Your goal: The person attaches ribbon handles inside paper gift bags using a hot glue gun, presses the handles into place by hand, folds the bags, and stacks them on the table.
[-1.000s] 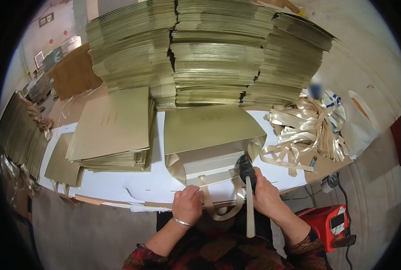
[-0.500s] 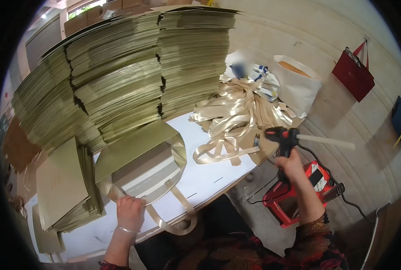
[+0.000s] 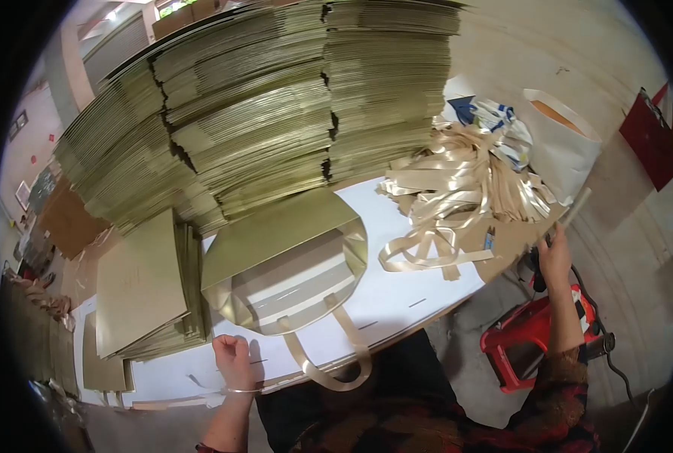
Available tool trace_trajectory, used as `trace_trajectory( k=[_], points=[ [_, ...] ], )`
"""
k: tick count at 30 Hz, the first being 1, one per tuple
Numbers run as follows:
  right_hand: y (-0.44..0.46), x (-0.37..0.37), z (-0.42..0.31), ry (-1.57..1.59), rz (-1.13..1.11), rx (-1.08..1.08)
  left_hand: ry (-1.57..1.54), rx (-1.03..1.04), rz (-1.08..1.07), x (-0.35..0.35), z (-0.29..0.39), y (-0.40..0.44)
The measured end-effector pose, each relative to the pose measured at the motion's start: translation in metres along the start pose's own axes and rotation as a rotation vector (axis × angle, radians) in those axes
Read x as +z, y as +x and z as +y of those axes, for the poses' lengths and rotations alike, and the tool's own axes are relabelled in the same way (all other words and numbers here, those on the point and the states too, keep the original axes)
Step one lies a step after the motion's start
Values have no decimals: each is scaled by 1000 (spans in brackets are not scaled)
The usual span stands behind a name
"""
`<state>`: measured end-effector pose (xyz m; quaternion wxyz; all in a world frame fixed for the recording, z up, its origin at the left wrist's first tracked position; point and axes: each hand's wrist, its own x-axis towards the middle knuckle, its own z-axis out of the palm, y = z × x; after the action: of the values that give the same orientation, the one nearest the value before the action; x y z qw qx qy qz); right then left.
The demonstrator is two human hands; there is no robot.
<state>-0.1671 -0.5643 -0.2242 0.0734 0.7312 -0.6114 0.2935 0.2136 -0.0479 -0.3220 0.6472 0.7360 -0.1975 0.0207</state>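
Since the earlier frame, the left hand (image 3: 235,362) has left the near edge of the paper bag (image 3: 280,235), and the right hand (image 3: 555,260) has turned the glue gun (image 3: 538,278), its stick now slanting upward. We find the left fingers curled, holding nothing visible; the right grips the gun off the table's right side, presumably keeping glue clear. Stacked flat olive-gold stock (image 3: 253,106) lines the rear, apparently leaving the front workable. We note heaped satin ribbons (image 3: 465,181) at right, seemingly for reach. On the white-covered table (image 3: 446,291), the bag lies sideways, mouth towards us, likely for access: olive-gold outside, pale inside, sides creased, ribbon handle (image 3: 300,355) looping over the near edge.
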Motion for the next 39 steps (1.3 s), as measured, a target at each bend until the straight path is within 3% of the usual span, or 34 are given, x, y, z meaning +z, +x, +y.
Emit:
trace_trajectory(
  k=[2, 3, 4, 5, 6, 9, 11, 12, 14, 15, 18, 23, 25, 27, 29, 31, 33, 37, 39],
  points=[
    [-17, -3, -52, 621, -39, -188, -163, -190, 123, 10, 10, 4],
    [-42, 15, -84, 773, -162, -281, -112, -283, 152, 12, 12, 9],
    [-73, 51, -107, 884, -441, -207, -105, -284, 158, 15, 14, 15],
    [-107, 16, -158, 1002, -657, -404, -92, -328, 126, 18, 18, 22],
    [-136, 22, -191, 1147, -711, -467, -79, -370, 95, 22, 21, 30],
    [-164, 55, -250, 1092, -801, -328, -16, -424, 53, 24, 20, 53],
    [-163, 73, -273, 991, -464, -346, 103, -453, -19, 21, 13, 63],
    [-160, 78, -278, 997, -467, -348, 106, -452, -13, 21, 6, 65],
    [-154, 84, -282, 717, -453, -422, 646, 24, 113, 25, -2, 68],
    [-152, 84, -283, 651, -398, -464, 703, -91, 72, 27, 1, 66],
    [-150, 84, -285, 499, -391, -500, 825, -152, 40, 37, 15, 59],
    [-156, 77, -285, 451, -398, -578, 701, -171, 77, 34, 18, 49],
    [-156, 81, -287, 408, -391, -619, 650, 22, 226, 27, 19, 25],
    [-158, 87, -286, 425, -347, -647, 486, 23, 40, 39, 58, -7],
    [-158, 86, -286, 438, -344, -652, 413, 491, -237, 76, 81, -5],
    [-159, 84, -285, 457, -335, -661, 693, 564, -695, 120, 111, 16],
    [-157, 84, -285, 486, -292, -690, 764, 608, -900, 170, 92, 42],
    [-155, 90, -285, 456, -336, -690, 918, 444, -1089, 202, 70, 70],
    [-154, 87, -282, 513, -346, -688, 772, 154, -1221, 181, 81, 75]
  ],
)
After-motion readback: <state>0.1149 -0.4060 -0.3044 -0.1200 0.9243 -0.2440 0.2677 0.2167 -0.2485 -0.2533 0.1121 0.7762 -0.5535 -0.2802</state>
